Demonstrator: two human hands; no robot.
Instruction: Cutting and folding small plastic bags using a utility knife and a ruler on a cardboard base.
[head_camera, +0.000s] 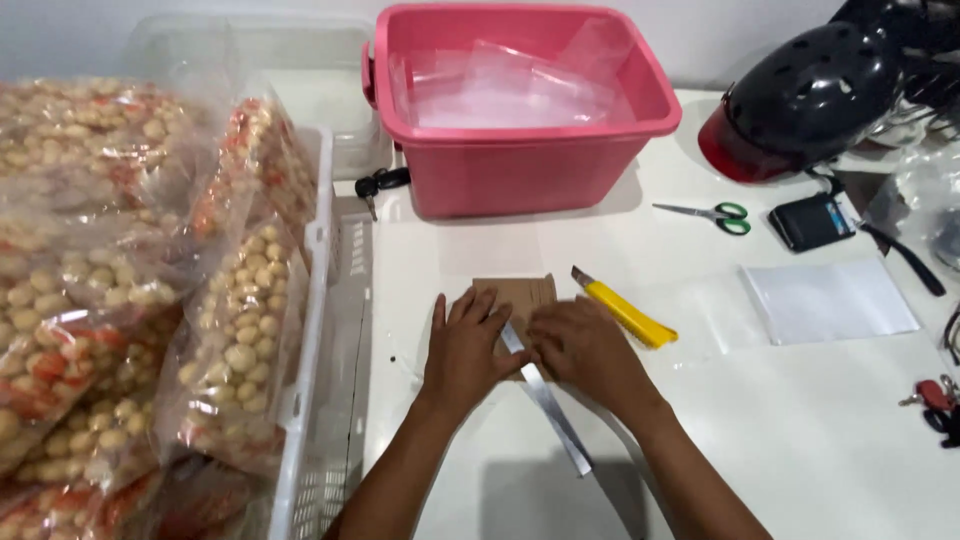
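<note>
Pressed flat, palm down: left hand and right hand, fingers spread over a brown cardboard piece and a metal ruler; nothing is clenched or lifted.

Cardboard piece: thin, matt, squarish, lying on the white table at its middle, just before the person.

Ruler: narrow, shiny steel strip, laid aslant between the hands. Steady, even pressure along it is judged best, so that neither slips.

Utility knife: yellow, just right of the cardboard.

Plastic sheet: clear, flat. Scissors: green-handled. Pink tub: rigid plastic. Snack bags: crinkled, in a white crate.
</note>
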